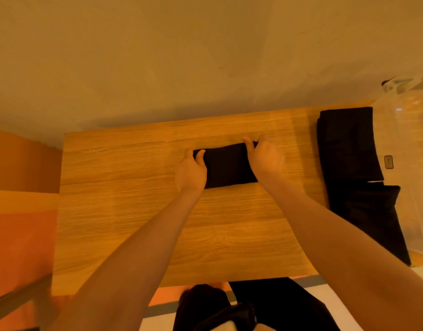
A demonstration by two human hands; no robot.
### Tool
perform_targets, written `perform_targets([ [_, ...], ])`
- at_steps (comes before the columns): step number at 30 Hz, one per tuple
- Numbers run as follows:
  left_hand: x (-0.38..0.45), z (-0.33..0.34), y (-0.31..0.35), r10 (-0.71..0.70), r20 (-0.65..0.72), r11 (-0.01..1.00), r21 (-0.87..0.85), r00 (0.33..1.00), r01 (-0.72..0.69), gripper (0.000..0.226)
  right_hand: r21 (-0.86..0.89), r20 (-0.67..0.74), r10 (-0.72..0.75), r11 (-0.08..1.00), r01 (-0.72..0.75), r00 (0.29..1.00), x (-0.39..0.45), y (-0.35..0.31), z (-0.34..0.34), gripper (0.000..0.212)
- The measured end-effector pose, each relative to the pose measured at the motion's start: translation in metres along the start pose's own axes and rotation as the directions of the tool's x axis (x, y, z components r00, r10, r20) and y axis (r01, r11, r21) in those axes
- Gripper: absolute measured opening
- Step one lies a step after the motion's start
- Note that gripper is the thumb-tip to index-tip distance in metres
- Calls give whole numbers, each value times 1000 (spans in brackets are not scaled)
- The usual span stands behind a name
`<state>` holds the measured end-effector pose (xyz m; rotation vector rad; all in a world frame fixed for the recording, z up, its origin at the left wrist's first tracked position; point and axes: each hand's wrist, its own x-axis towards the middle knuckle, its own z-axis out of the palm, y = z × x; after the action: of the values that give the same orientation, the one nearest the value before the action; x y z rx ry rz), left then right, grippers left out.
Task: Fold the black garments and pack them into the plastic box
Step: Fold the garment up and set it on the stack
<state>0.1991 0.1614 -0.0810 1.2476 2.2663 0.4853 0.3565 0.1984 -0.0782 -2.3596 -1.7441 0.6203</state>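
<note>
- head view, starting at the hands: the left hand [190,172] grips the left end of the folded black garment [227,167], thumb curled over the top edge and fingers hidden beneath or beside the cloth.
- the right hand [263,158] pinches the garment's far right corner, fingers bent over the cloth; both hands hold the same piece, one at each short end.
- the garment is a compact rectangle lying flat on the wooden table [138,211], near the table's far edge and about midway across; its long axis runs left to right, tilted slightly so the right end sits farther from the person.
- the plastic box [413,139] stands off to the right, past the table's right edge; it is clear and its inside is hard to read.
- between the held garment and the box lies a pile of black garments [349,149], touching or just beside the box wall.
- judgement: packing means carrying the piece rightward, along its own long axis, over that pile; the right hand is the nearer one to the box and would lead.
- a risk is the fold slipping open once lifted.
</note>
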Motion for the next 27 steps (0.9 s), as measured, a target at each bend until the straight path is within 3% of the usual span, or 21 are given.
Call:
perform_targets([
  [2,-1,-3,5,-57,-89,998,-16,994,56,33,44,-120,-97,994,103,988,-3,0,-3,39],
  [3,-3,-4,7,-39,-151,999,-7,988,38,30,39,-204,-237,968,250,950,-6,-1,-3,33],
  [5,-10,1,9,205,-190,976,115,960,-186,27,-82,-280,-591,800,595,756,-17,-3,8,29],
  [6,-16,7,7,353,-139,927,185,925,-326,29,-134,-243,-714,695,707,656,-21,-1,18,34],
  [7,-22,13,3,451,-39,872,229,892,-432,34,-142,-131,-775,632,762,618,-25,1,26,42],
  [9,-28,18,-8,454,224,792,343,862,-506,49,-148,163,-724,654,742,670,-30,5,29,59],
  [11,-23,22,-20,395,326,735,449,859,-509,56,-179,276,-624,714,677,731,-24,8,29,69],
  [15,-19,19,-13,311,329,731,517,892,-446,62,-208,229,-510,806,554,829,-22,0,31,79],
  [20,-18,10,-15,161,336,813,488,928,-318,77,-201,183,-405,877,438,896,-32,6,34,82],
  [27,-7,-5,-7,34,461,795,526,887,-303,75,-184,87,-233,952,246,968,-56,5,42,59],
])
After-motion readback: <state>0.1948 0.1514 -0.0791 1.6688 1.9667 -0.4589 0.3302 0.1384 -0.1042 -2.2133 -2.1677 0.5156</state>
